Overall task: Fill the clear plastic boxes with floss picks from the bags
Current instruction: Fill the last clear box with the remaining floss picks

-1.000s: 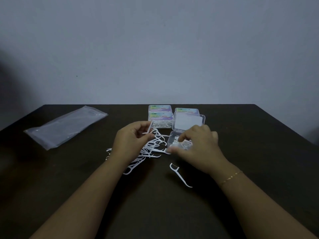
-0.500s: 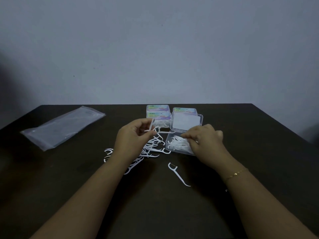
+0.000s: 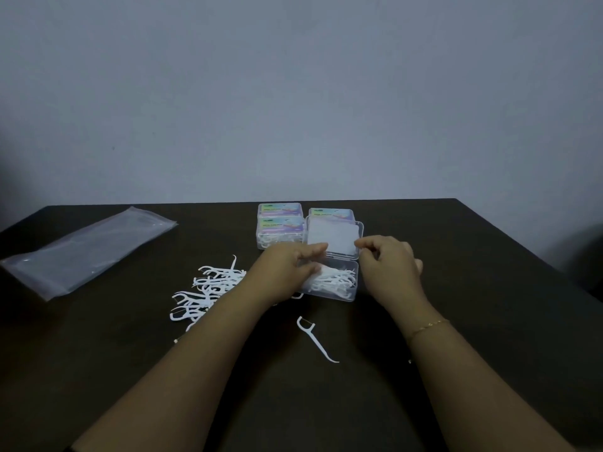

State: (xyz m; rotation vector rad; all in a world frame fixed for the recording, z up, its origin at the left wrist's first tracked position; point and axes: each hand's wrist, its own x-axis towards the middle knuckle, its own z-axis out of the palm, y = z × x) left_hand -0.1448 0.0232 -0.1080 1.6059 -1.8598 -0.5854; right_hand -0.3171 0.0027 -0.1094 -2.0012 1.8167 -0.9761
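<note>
One stray floss pick sits nearest me, mid-frame on the worktop. A loose pile waits left of centre. My left hand presses picks into the open box; my right hand hovers beside it, fingers curled, seemingly empty. Behind, three closed boxes look done. The bag lies upper left, looking emptied.

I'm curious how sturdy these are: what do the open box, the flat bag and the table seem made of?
Open box: clear, hard-looking plastic; the white picks show through its walls.
Flat bag: thin transparent plastic film, glossy and creased, with pale glare.
Table: dark brown and matte, perhaps wood or laminate; too dim to tell.
</note>
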